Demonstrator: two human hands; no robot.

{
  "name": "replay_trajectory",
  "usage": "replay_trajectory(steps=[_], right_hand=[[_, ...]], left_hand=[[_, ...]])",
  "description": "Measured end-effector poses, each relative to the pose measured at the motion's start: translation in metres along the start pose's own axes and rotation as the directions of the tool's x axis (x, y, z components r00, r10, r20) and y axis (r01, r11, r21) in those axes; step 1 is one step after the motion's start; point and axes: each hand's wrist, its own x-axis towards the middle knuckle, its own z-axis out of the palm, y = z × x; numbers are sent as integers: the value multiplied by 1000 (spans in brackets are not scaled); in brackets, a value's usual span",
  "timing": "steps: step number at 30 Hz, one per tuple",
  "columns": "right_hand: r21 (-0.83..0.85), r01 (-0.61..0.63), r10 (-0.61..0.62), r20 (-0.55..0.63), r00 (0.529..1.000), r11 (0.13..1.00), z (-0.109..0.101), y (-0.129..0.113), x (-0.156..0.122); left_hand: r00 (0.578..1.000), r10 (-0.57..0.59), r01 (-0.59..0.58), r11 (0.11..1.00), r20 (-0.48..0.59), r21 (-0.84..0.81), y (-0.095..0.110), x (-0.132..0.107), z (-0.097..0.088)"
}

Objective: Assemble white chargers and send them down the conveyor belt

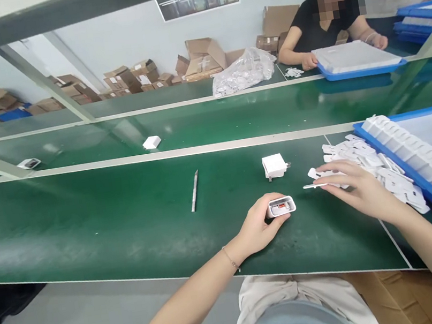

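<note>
- The left hand (256,229) holds a white charger (280,206) just above the green table (108,227), near the front edge and a little right of the middle
- Its fingers are curled and clamped around the charger's body, thumb on the near side, and the end with the port faces up toward the camera
- The right hand (360,192) reaches in from the right, palm down, with its fingers stretched out and close together
- Its fingertips (326,180) rest on a thin white piece (312,186) that sticks out to the left at the near edge of a pile of white pieces (379,170); whether the piece is pinched or only touched cannot be told
- The pile lies against a blue tray (418,183) at the right end of the table, and rows of the same white pieces line the tray's inner edge
- A second charger (274,166) lies on the table just beyond the held one, apart from both hands
- A slim metal tool (195,190) lies well to the left of the hands
- On the belt behind, a small white box (152,142) sits alone
- Farther back lies a plastic bag (245,71) of white parts, and a co-worker (321,24) has both hands at another blue tray (357,71)
</note>
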Motion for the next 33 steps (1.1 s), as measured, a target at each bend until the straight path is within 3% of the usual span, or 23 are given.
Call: replay_trajectory(steps=[6, 11, 16, 21, 26, 33], right_hand=[[125, 302, -295, -71, 953, 945, 5, -54, -2], [136, 406, -388, -142, 911, 904, 22, -61, 5], [38, 474, -474, 4, 880, 880, 17, -66, 10], [-222, 523, -511, 116, 852, 823, 10, -76, 4], [-204, 481, -433, 241, 869, 853, 13, -80, -1], [-178, 458, -429, 178, 886, 871, 20, -87, 4]], left_hand=[[998, 46, -38, 986, 47, -160, 2, 2, -1], [992, -4, 44, 949, 127, -314, 3, 1, -1], [988, -26, 67, 960, 154, -272, 2, -2, -1], [992, -29, 55, 976, 125, -212, 1, -4, -1], [996, -20, 31, 992, 93, -124, -1, -4, 0], [999, 4, -1, 998, 51, -68, -3, -5, 2]])
